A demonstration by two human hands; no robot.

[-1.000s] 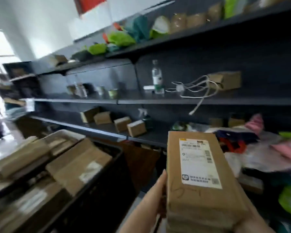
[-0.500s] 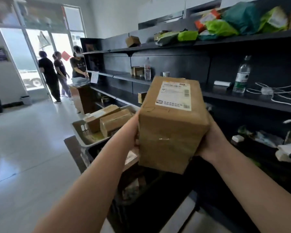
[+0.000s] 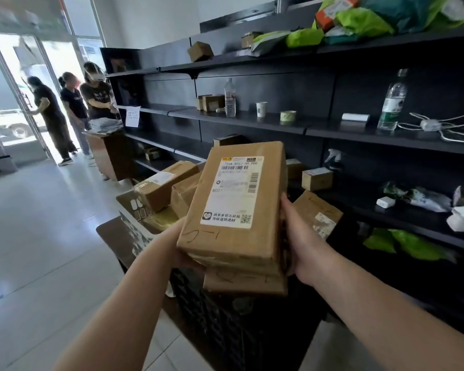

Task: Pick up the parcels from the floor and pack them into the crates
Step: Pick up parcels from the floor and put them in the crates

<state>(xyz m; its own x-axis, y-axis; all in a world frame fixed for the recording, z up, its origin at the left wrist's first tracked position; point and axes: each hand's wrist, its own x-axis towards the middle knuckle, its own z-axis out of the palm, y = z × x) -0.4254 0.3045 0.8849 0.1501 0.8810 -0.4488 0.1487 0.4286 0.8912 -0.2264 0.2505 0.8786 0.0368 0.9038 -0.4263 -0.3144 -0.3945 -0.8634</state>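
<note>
Two stacked parcels [image 3: 236, 207]: you are gripping them between left hand [image 3: 184, 254] and right hand [image 3: 303, 245], fingers curled around their sides, above black crate [image 3: 225, 330]; grey crate [image 3: 134, 210] just beyond left hand.

Both bare forearms reach forward, left hand [image 3: 184, 250] and right hand [image 3: 301, 245] clasping opposite sides of something.
</note>
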